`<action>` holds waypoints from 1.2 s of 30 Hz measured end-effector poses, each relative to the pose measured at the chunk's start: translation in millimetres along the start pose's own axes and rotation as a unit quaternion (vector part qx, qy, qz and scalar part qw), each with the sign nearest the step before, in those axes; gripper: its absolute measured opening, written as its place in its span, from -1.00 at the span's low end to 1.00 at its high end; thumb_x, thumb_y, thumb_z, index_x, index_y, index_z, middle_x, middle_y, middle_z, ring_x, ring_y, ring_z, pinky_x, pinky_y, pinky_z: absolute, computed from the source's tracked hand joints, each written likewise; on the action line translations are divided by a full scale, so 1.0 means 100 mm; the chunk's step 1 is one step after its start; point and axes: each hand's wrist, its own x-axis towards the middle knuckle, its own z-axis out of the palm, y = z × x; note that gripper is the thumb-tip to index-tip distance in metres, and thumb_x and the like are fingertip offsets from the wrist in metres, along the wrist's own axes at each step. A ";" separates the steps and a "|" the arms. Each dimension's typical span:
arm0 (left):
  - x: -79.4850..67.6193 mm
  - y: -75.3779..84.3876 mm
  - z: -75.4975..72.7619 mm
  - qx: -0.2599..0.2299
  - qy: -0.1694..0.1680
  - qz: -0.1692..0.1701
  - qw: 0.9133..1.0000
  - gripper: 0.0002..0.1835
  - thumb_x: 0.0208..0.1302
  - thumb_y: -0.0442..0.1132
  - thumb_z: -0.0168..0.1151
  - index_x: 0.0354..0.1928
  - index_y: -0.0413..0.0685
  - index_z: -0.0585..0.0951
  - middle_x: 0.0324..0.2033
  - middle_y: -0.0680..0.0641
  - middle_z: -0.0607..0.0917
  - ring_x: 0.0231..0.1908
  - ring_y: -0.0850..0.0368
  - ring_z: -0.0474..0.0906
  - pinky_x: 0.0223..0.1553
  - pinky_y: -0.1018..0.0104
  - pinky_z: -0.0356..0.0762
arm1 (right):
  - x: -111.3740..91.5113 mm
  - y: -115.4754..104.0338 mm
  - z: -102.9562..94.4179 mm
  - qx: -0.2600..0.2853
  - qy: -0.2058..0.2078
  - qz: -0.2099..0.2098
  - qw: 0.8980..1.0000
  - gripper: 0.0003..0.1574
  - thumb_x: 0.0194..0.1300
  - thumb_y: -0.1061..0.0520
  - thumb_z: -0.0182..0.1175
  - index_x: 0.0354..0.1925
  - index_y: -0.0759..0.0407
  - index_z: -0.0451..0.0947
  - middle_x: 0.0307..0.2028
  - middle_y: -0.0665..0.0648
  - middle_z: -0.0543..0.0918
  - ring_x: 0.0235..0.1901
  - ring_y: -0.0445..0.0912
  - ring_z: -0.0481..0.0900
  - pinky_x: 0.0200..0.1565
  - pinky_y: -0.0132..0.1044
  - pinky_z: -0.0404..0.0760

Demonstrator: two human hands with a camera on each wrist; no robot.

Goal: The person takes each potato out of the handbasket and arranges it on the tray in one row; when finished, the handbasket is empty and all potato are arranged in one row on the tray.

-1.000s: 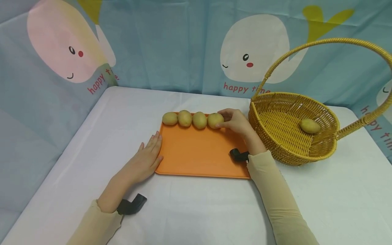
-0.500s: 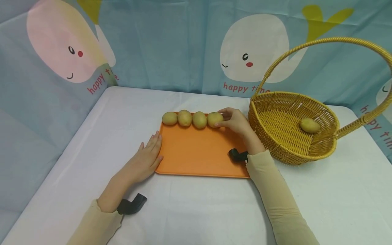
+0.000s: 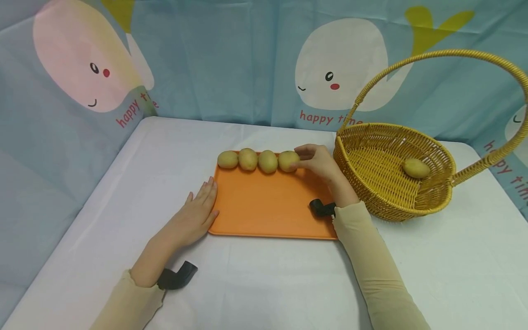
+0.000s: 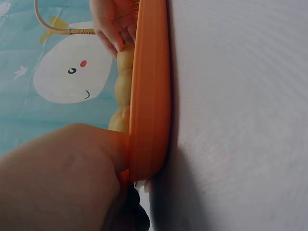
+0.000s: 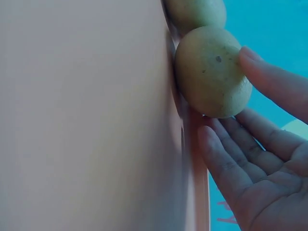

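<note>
Several yellowish potatoes stand in a row along the far edge of an orange tray. My right hand holds the rightmost potato. In the right wrist view its thumb touches that potato, while some fingers pass behind it and the lowest finger stands off it. My left hand lies at the tray's left edge with its fingers straight, the thumb over the rim. In the left wrist view the left hand overlaps the tray wall.
A yellow wicker basket with a tall arched handle stands right of the tray, close to the right forearm. Inside it lies one more potato. A light blue curtain with whale prints hangs behind the white-covered table.
The right thumb has shifted slightly on the rightmost potato. The left hand, tray and potatoes look unchanged; the head view has drifted very slightly.
</note>
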 end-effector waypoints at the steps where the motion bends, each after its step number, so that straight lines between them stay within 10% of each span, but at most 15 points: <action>1: 0.00 0.00 0.00 0.001 0.000 0.000 1.000 -0.32 0.43 -0.22 -0.07 0.40 -0.45 -0.05 0.42 -0.34 -0.10 0.40 -0.26 -0.16 0.27 -0.29 -0.14 | 0.00 0.00 0.00 -0.001 0.002 -0.001 1.000 -0.36 0.07 0.23 0.39 0.13 0.35 0.47 0.05 0.33 0.57 0.04 0.09 0.54 0.06 -0.13 0.47; 15: 0.01 -0.01 0.03 -0.006 -0.003 0.000 1.000 -0.32 0.44 -0.20 -0.07 0.41 -0.43 -0.06 0.43 -0.32 -0.11 0.40 -0.25 -0.18 0.27 -0.29 -0.16 | -0.22 -0.25 -0.13 0.023 0.045 -0.070 0.996 -0.47 0.13 0.27 0.33 0.09 0.41 0.50 0.06 0.35 0.55 0.10 0.11 0.51 0.07 -0.15 0.49; 36: 0.00 -0.02 0.02 -0.014 0.002 -0.002 1.000 -0.32 0.44 -0.20 -0.08 0.41 -0.44 -0.06 0.43 -0.32 -0.11 0.40 -0.25 -0.18 0.28 -0.29 -0.16 | -0.81 -0.49 -1.16 -0.083 0.067 -0.052 0.993 -0.38 0.17 0.09 0.34 0.15 0.31 0.48 -0.10 -0.10 0.66 -0.10 -0.24 0.60 -0.11 -0.53 0.50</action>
